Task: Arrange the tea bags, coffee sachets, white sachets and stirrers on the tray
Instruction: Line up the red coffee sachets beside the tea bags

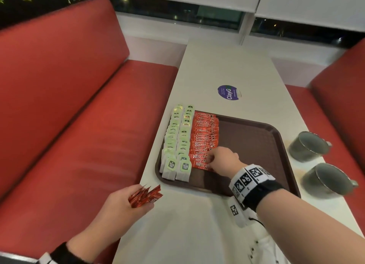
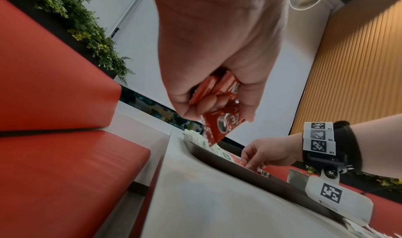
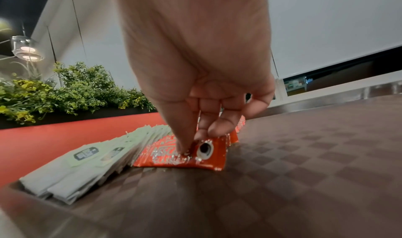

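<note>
A brown tray (image 1: 246, 145) lies on the white table (image 1: 227, 62). Two rows of overlapping tea bags (image 1: 177, 141) fill its left side, and a row of red coffee sachets (image 1: 205, 133) runs beside them. My right hand (image 1: 212, 161) is at the near end of that row and pinches the nearest coffee sachet (image 3: 208, 157) between thumb and fingers, flat on the tray (image 3: 304, 173) next to the tea bags (image 3: 97, 157). My left hand (image 1: 138, 202) hovers at the table's near left edge and grips a bundle of coffee sachets (image 2: 219, 123). No stirrers are in view.
Two grey metal mugs (image 1: 308, 145) (image 1: 325, 179) stand on the table right of the tray. A round purple sticker (image 1: 227, 92) lies beyond the tray. Red bench seats (image 1: 79, 125) flank the table on both sides. The tray's right half is bare.
</note>
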Demonstrator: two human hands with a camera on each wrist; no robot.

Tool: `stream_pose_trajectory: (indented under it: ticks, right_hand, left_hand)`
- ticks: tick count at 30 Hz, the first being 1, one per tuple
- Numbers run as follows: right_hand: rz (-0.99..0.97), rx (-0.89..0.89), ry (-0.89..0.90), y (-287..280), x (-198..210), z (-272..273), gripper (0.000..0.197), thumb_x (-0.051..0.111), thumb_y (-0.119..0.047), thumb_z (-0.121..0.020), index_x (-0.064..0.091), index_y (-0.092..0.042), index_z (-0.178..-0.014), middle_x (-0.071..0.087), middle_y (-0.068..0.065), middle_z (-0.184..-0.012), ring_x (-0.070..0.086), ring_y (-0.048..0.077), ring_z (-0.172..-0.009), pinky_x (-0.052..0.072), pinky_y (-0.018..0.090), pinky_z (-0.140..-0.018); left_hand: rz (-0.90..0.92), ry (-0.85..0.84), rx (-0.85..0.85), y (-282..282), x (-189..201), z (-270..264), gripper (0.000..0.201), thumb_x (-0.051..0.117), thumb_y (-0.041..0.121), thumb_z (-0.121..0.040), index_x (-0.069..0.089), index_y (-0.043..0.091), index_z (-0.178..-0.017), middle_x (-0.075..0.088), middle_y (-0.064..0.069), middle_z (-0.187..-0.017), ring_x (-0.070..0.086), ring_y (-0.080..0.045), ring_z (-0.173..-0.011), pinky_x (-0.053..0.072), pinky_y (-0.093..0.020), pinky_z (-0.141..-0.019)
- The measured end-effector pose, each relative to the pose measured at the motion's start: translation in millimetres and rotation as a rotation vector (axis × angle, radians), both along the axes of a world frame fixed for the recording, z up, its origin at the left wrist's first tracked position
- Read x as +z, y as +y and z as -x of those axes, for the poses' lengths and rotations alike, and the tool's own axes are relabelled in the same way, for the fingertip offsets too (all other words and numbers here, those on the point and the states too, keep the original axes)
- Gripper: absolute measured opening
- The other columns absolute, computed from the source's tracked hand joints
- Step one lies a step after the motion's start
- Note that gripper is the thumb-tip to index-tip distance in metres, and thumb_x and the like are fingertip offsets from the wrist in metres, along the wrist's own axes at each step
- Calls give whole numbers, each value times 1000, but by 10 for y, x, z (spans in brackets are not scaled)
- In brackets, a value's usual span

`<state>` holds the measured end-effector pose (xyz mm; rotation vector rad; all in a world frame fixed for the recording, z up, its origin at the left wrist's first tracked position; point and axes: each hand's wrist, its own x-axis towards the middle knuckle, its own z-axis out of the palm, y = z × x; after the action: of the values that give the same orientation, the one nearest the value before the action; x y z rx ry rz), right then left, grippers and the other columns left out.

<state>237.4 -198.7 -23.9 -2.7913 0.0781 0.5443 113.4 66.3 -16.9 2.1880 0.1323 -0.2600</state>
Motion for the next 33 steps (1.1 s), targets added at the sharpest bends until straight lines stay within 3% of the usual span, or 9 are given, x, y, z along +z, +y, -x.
stream_pose_trajectory:
  ticks: [9, 13, 16, 19, 22, 24, 27, 29, 33]
  right_hand:
    - [46, 47, 2, 29, -23, -12, 12, 54, -14, -90, 63, -23, -91, 61, -5, -96, 55, 19, -96, 32, 42, -101]
    - [114, 108, -4, 75, 6, 17, 13, 48, -12, -89, 57, -21, -87, 59, -3, -94, 56, 22, -95, 34, 42, -97]
    - [127, 123, -81, 123, 71, 65, 11, 48, -15, -90, 55, -22, -85, 59, -2, -94, 57, 23, -93, 34, 42, -94]
    - [-152, 132, -203, 186, 221, 227, 8, 56, -23, -89, 59, -24, -82, 63, -5, -90, 58, 16, -85, 42, 35, -86]
    - [-654, 125, -72, 322, 395, 531, 6, 70, -27, -84, 67, -22, -84, 65, -9, -78, 56, 4, -70, 46, 21, -69]
    - [-852, 92, 6, 401, 397, 684, 8, 73, -25, -82, 67, -22, -85, 65, -3, -76, 55, 5, -67, 46, 22, -67]
    - [-875, 49, -43, 428, 304, 755, 12, 73, -16, -81, 63, -21, -76, 64, 11, -73, 53, 11, -65, 45, 32, -65]
    - [-891, -23, -63, 392, 254, 769, 14, 72, -14, -81, 62, -21, -73, 63, 16, -70, 53, 16, -64, 46, 37, -65]
    - [-1099, -260, -38, 189, 256, 771, 19, 70, -4, -82, 60, -19, -77, 60, 2, -61, 54, 16, -55, 43, 31, -58]
  left_hand:
    - [31, 74, -20, -106, 8, -88, 16, 79, 20, -72, 65, 13, -72, 56, 1, -55, 46, -5, -48, 38, -21, -52]
    - [225, 218, 24, -182, 69, -146, 12, 78, 11, -74, 66, 13, -77, 64, 2, -60, 58, -8, -56, 48, -27, -61]
    - [475, 314, 80, -277, 146, -211, 18, 76, 4, -75, 63, 13, -84, 56, 7, -53, 50, -5, -48, 41, -23, -56]
    - [563, 340, 120, -323, 164, -302, 25, 72, 2, -78, 51, 14, -70, 40, 2, -46, 34, -10, -44, 29, -24, -52]
    - [604, 341, 84, -378, 158, -361, 19, 67, 2, -81, 53, 11, -73, 37, -1, -46, 32, -11, -44, 29, -22, -49]
    - [613, 334, 39, -445, 162, -370, 16, 70, 0, -79, 58, 11, -78, 40, 2, -46, 33, -9, -43, 30, -18, -45]
    - [611, 326, -15, -560, 143, -369, 22, 74, 1, -73, 57, 16, -70, 43, 6, -44, 34, -7, -41, 29, -17, -43]
    - [594, 330, -35, -605, 140, -369, 19, 76, 4, -73, 61, 15, -77, 49, 7, -47, 38, -5, -41, 30, -17, -42]
    - [556, 337, -66, -627, 140, -372, 23, 77, 15, -72, 65, 13, -91, 58, 5, -59, 40, -5, -45, 26, -18, -47]
